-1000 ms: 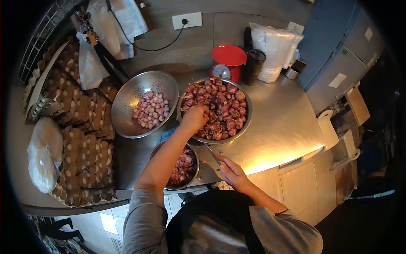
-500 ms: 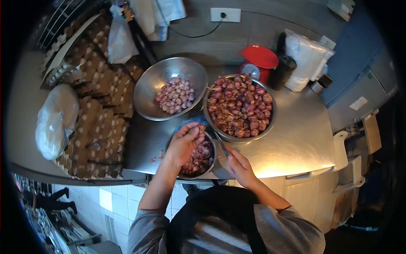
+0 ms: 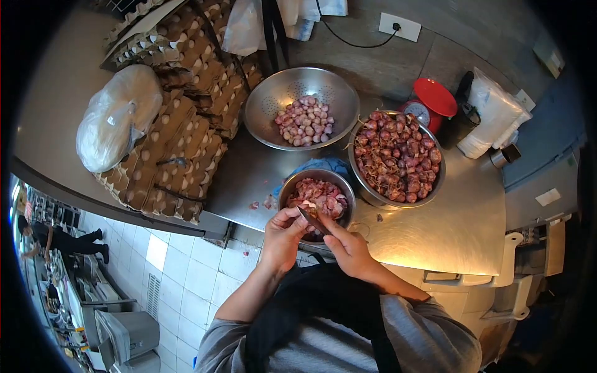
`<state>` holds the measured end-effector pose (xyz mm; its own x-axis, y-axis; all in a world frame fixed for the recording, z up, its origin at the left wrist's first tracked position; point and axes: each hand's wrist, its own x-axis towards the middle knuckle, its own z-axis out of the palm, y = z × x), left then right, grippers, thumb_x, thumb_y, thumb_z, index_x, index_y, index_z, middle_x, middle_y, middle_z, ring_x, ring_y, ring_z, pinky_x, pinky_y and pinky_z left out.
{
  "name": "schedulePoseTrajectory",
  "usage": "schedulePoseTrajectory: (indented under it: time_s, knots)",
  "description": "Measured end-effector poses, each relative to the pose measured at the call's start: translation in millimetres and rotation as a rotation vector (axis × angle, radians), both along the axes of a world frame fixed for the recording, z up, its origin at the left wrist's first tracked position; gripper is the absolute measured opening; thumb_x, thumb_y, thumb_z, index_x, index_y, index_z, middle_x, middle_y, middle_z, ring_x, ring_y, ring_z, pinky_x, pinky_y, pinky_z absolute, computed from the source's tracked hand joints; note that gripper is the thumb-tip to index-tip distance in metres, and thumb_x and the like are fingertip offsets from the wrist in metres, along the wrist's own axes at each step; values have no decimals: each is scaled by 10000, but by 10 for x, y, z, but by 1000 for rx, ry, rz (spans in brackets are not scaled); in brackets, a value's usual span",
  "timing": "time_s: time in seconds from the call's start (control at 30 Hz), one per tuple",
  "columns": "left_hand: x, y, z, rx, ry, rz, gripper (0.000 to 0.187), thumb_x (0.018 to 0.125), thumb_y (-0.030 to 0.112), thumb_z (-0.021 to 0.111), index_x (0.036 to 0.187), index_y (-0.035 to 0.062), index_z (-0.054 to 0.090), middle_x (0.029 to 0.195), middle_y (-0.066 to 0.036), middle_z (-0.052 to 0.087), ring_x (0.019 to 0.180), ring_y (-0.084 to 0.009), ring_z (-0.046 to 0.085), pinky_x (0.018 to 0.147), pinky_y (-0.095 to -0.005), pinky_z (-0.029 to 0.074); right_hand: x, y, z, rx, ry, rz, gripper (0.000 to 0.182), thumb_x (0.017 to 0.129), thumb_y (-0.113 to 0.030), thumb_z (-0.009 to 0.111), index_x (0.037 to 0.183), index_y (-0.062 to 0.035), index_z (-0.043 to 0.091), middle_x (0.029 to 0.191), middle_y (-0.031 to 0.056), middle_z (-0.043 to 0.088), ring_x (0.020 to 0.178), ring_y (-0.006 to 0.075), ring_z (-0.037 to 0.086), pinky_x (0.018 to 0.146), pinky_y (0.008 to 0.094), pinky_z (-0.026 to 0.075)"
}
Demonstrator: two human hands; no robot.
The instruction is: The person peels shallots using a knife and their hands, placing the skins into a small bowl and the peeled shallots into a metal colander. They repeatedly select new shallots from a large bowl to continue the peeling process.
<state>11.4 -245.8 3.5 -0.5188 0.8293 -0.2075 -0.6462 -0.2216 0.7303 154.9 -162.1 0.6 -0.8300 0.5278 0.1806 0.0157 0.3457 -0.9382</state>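
My left hand (image 3: 283, 242) pinches a small shallot (image 3: 310, 212), mostly hidden by the fingers. Closed around a small knife (image 3: 314, 221), my right hand (image 3: 349, 250) brings the blade up against the shallot. Both hands are over the near rim of a small metal bowl (image 3: 283, 194) that contains reddish skins (image 3: 318, 193). Behind it, a metal colander (image 3: 256, 112) has peeled pinkish shallots (image 3: 306, 122) in its bottom. To the right, a wide metal bowl (image 3: 441, 171) is heaped with unpeeled red shallots (image 3: 398, 155).
Stacked egg trays (image 3: 180, 140) fill the counter's left side, a bulging plastic bag (image 3: 118, 118) on top. A blue cloth (image 3: 323, 164) lies behind the skin bowl. A red scale (image 3: 434, 98) and white plastic packs (image 3: 491, 115) stand back right. Another person (image 3: 68, 239) is far left.
My hands have come together, with the knife now at the shallot; before, the left was raised over the bowl and the right stood apart. The camera view has shifted, moving the counter items rightward.
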Motion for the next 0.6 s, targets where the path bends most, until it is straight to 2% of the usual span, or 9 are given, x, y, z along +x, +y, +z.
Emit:
schedulePoseTrajectory:
  time_s: [0.13,0.23,0.33,0.43,0.53,0.6]
  knots:
    - [49,-27,9,-30,106,33,146,790,-18,608,933,7,599,917,-73,622,793,-137,592,737,-272,497,-78,-38,-42,-17,108,-52,410,889,-159,482,1277,-62,393,1129,156,549,1012,220,564,844,296,423]
    - [83,-13,26,-46,110,38,187,778,-28,618,962,3,599,909,-75,623,792,-134,593,750,-269,494,-92,-40,-87,-128,86,-90,374,885,-144,492,1236,-47,404,1023,119,565,911,189,566,808,284,429]
    - [175,36,6,-90,247,41,216,778,-25,622,992,-2,597,895,-65,623,816,-134,590,774,-264,489,-149,-20,-160,-263,207,-120,327,897,-157,485,1197,-53,407,897,59,542,770,135,524,726,254,433]
    - [213,66,-61,-92,348,37,239,810,1,595,1047,-12,573,933,-69,613,855,-129,582,795,-254,478,-131,12,-143,-609,214,-77,290,910,-162,467,1174,-59,405,903,29,516,757,94,479,702,226,417]
    - [210,122,-18,-79,193,17,243,843,32,561,1081,-21,552,993,-77,595,884,-126,571,797,-254,473,-81,56,-114,-811,183,-47,285,917,-169,458,1176,-66,396,886,3,484,719,47,423,643,195,383]
    - [208,157,26,-68,125,18,251,857,45,544,1099,-21,539,1018,-78,583,891,-126,569,798,-257,474,-74,70,-141,-785,187,-54,280,918,-171,456,1172,-67,404,869,-9,467,702,39,408,616,185,363]
